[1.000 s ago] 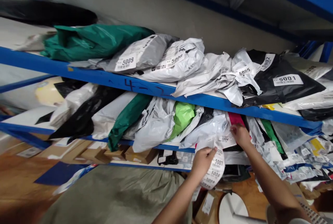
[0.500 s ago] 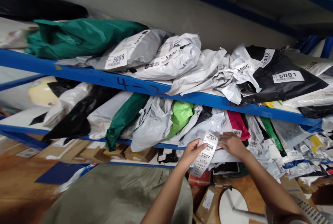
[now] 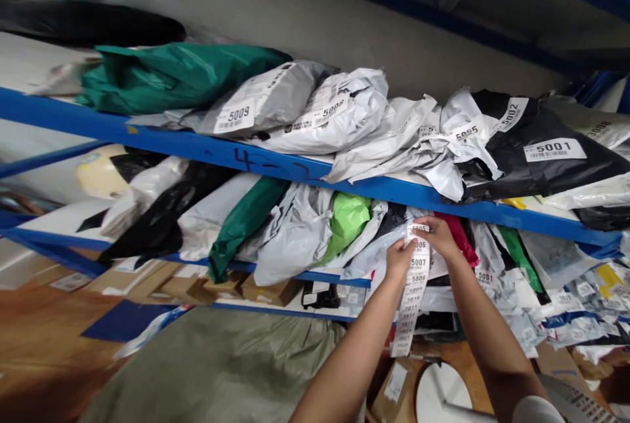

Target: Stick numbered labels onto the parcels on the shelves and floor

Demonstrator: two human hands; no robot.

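A long white strip of numbered barcode labels (image 3: 412, 292) hangs down in front of the lower shelf. My left hand (image 3: 399, 258) pinches the strip near its top from the left. My right hand (image 3: 438, 235) pinches the top label from the right, fingers closed on it. Both hands are raised in front of white and grey mailer bags (image 3: 378, 246) and a magenta bag (image 3: 460, 239) on the lower shelf. The strip's lower end dangles free below my hands.
A blue metal rack (image 3: 207, 151) holds several plastic parcels: a green bag (image 3: 172, 75), a grey bag labelled 5009 (image 3: 260, 105) and a black bag labelled 5001 (image 3: 546, 151) above. Cardboard boxes (image 3: 197, 285) lie below. A large olive sack (image 3: 221, 370) and a white round stool (image 3: 440, 397) stand near me.
Both hands have risen with the label strip towards the lower shelf's bags. The strip, curled a second ago, now hangs straight. My right hand moved from the bags onto the strip's top.
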